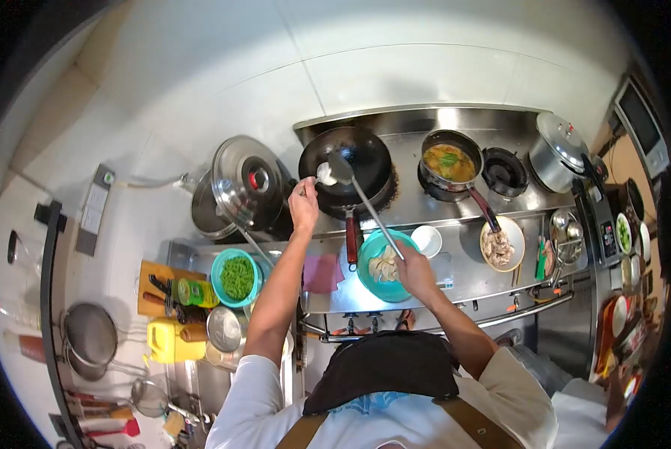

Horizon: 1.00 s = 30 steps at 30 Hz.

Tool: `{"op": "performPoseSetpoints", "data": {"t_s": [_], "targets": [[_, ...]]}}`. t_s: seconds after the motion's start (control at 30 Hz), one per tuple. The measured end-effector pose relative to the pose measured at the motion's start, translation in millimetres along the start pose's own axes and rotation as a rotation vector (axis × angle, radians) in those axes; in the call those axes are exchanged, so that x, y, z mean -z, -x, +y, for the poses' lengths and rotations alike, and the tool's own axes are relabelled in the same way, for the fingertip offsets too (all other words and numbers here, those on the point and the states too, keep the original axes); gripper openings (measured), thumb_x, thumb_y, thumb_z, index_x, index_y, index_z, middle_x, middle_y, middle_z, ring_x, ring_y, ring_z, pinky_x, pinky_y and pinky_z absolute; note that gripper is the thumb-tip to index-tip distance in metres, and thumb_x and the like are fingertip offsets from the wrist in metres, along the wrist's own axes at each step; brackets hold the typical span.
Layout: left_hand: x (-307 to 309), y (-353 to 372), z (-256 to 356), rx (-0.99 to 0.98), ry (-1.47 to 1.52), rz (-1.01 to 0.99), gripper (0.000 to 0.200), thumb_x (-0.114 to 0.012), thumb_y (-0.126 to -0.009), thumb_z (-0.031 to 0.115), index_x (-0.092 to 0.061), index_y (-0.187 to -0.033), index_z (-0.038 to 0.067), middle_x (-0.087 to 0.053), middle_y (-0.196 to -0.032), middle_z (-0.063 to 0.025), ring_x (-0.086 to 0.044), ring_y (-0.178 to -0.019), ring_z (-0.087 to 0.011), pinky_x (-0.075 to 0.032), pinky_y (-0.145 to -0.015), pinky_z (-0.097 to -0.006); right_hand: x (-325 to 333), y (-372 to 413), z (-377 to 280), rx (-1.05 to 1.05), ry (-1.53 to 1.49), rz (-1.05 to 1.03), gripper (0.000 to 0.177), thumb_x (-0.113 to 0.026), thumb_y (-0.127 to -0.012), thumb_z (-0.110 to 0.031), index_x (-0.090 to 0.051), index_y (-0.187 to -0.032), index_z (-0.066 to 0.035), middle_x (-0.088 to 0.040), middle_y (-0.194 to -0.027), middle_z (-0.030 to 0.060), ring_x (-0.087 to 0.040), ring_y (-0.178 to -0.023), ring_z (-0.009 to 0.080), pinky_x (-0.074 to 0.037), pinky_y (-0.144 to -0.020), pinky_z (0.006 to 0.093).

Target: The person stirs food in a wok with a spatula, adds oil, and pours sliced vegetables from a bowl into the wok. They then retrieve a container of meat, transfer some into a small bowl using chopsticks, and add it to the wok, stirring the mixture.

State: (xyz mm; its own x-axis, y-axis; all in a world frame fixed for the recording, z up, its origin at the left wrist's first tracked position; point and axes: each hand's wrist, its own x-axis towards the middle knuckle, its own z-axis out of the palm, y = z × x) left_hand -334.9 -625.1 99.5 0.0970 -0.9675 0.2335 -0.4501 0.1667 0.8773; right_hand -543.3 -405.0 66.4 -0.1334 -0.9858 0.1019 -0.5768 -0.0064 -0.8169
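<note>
Over the black wok, my left hand is closed around a small spoon whose bowl holds something white. My right hand grips the far end of a long-handled metal ladle. The ladle's dark round head overlaps the wok and lies right beside the white stuff. Below that handle sits a turquoise bowl with pale slices in it. The wok's red-brown handle points toward me, left of the bowl.
On the stove stand a pot of yellow soup and a pressure cooker. A bowl of meat and a white cup rest on the counter. Left are a lidded pot, a bowl of greens and a yellow jug.
</note>
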Motion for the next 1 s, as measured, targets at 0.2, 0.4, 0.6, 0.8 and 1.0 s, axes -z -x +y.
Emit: {"op": "performPoseSetpoints", "data": {"t_s": [0.2,0.4,0.6,0.8,1.0], "targets": [[-26,-9,-8,-0.028,-0.132,-0.037,0.037,-0.048,-0.094,0.030,-0.064,-0.096,-0.003,-0.066,-0.079,-0.0152,-0.061,-0.066,-0.0216,-0.048,-0.066,-0.0332,-14,-16,30,-0.085,0.234,-0.025,0.042,-0.048,-0.087,-0.010,-0.046,-0.127,-0.001,-0.057,-0.091,0.0235,-0.058,-0.078,0.0409,-0.048,-0.070,0.0475],[-21,-14,-5,-0.021,-0.131,-0.039,0.036,-0.047,-0.095,0.029,-0.064,-0.096,-0.004,-0.066,-0.076,-0.0143,-0.061,-0.065,-0.0198,-0.047,-0.064,-0.0330,-11,-23,42,-0.062,0.124,0.033,0.041,-0.051,-0.086,-0.011,-0.048,-0.126,-0.002,-0.059,-0.093,0.0231,-0.059,-0.080,0.0408,-0.049,-0.071,0.0457],[-23,-13,-2,0.003,-0.075,-0.092,0.041,-0.046,-0.095,0.034,-0.064,-0.099,-0.002,-0.060,-0.068,-0.0072,-0.055,-0.063,-0.0156,-0.046,-0.064,-0.0318,-20,-28,38,-0.027,0.138,0.045,0.041,-0.053,-0.085,-0.011,-0.049,-0.125,0.000,-0.059,-0.091,0.0234,-0.059,-0.082,0.0407,-0.049,-0.072,0.0459],[-10,-17,-9,-0.020,-0.072,-0.005,0.038,-0.047,-0.095,0.031,-0.064,-0.097,-0.003,-0.063,-0.071,-0.0101,-0.057,-0.062,-0.0161,-0.047,-0.062,-0.0303,-9,-30,39,-0.109,0.048,0.090,0.039,-0.054,-0.085,-0.010,-0.052,-0.121,0.002,-0.060,-0.092,0.0245,-0.059,-0.083,0.0418,-0.048,-0.075,0.0453],[-7,-14,-4,0.030,-0.024,-0.013,0.039,-0.046,-0.096,0.032,-0.065,-0.100,-0.003,-0.061,-0.069,-0.0053,-0.054,-0.062,-0.0128,-0.045,-0.060,-0.0290,-4,-21,21,-0.123,-0.094,0.029,0.038,-0.055,-0.085,-0.010,-0.053,-0.121,0.002,-0.062,-0.096,0.0261,-0.061,-0.088,0.0409,-0.049,-0.077,0.0424]]}}
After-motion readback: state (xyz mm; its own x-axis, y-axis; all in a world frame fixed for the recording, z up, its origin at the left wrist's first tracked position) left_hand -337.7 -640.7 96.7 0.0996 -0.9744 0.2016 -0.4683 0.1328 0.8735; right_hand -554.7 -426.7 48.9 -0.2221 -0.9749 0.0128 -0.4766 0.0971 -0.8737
